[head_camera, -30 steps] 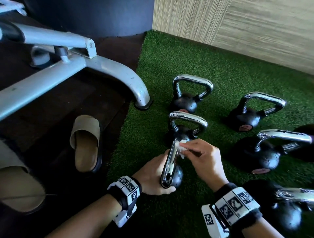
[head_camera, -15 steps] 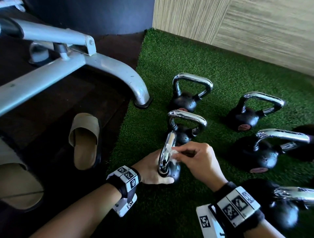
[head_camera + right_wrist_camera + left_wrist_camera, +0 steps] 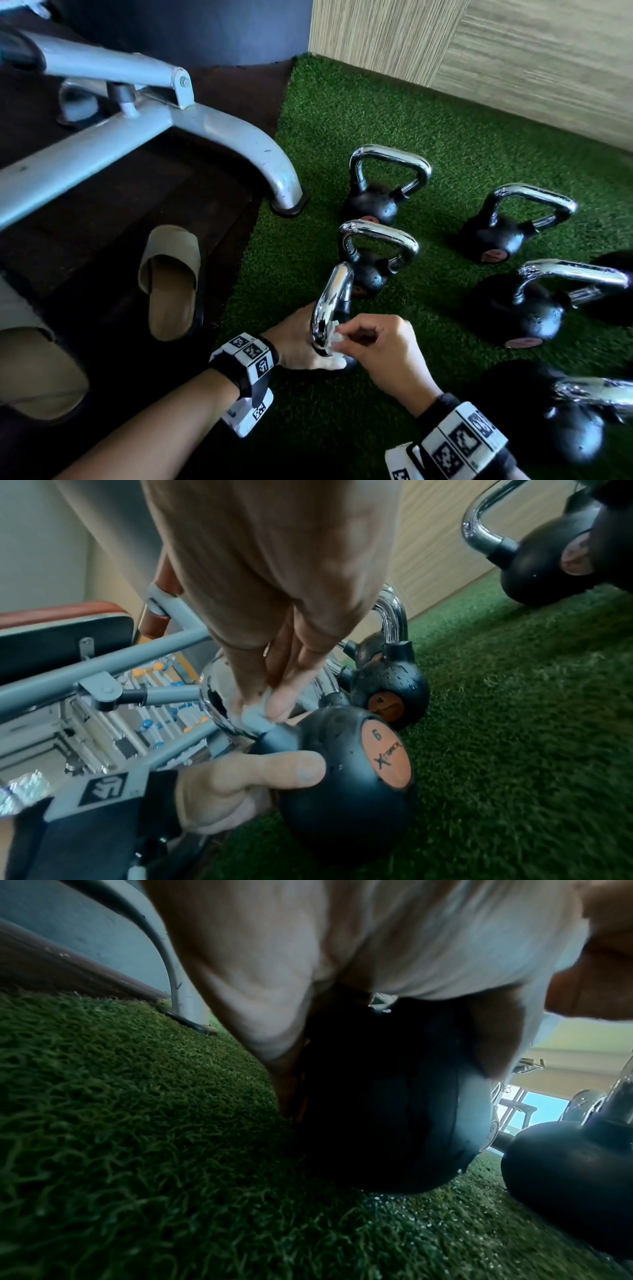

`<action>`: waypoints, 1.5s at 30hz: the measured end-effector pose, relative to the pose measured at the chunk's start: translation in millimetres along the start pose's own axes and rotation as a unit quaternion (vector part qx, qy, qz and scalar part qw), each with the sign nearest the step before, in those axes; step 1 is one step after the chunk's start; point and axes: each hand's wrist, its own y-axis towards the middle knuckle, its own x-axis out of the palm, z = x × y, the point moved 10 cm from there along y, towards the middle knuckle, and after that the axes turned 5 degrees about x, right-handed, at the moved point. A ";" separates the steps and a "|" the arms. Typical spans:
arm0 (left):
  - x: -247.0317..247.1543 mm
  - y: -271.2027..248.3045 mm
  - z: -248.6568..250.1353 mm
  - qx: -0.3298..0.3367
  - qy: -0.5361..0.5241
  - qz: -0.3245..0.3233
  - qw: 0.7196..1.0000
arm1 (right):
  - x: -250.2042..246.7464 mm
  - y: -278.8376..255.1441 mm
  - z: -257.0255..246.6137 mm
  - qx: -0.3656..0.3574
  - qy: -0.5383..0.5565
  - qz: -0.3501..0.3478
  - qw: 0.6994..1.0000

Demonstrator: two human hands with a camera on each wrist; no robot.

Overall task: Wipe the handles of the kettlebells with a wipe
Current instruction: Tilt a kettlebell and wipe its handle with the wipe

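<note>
Head view: the near kettlebell's chrome handle (image 3: 330,305) stood up between both hands over the green turf (image 3: 445,144), its black ball almost wholly hidden beneath them. The right hand (image 3: 383,353) pinched a small white wipe (image 3: 334,337) against the lower handle; the left hand (image 3: 298,346) lay curled round the ball from the left. Only the right wrist view showed the ball (image 3: 346,777) itself, with an orange disc marked "6", the left thumb laid across it, and the wipe (image 3: 255,719) pressed by fingertips (image 3: 281,702) where handle meets ball. A second kettlebell (image 3: 387,693) sat just behind, marked "4". Left wrist view gave only the palm (image 3: 377,934) over the dark ball (image 3: 383,1110) resting on turf; handle and wipe did not show there. Head view alone showed five further kettlebells, upright on the turf, the nearest (image 3: 373,260) just beyond the held one; two at the right edge were cut off and blurred. A grey bench frame (image 3: 219,133) and a tan slipper (image 3: 171,281) sat on the dark floor to the left. How far the left fingers reached round the ball could not be told.
</note>
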 end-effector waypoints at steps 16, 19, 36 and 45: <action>7.3 -2.0 15.0 0.043 0.092 -0.030 0.994 | 29.0 24.2 50.5 0.137 0.177 -0.180 0.958; 2.3 -3.7 12.8 0.029 0.047 -0.007 0.998 | 32.7 27.2 51.7 0.138 0.178 -0.178 0.958; -4.2 -8.1 32.5 0.051 -0.026 0.026 0.998 | 33.3 3.2 60.7 0.226 0.521 -0.084 0.819; -0.5 -9.3 28.6 0.062 -0.009 0.028 0.998 | -3.1 10.7 54.4 0.148 0.344 0.098 0.922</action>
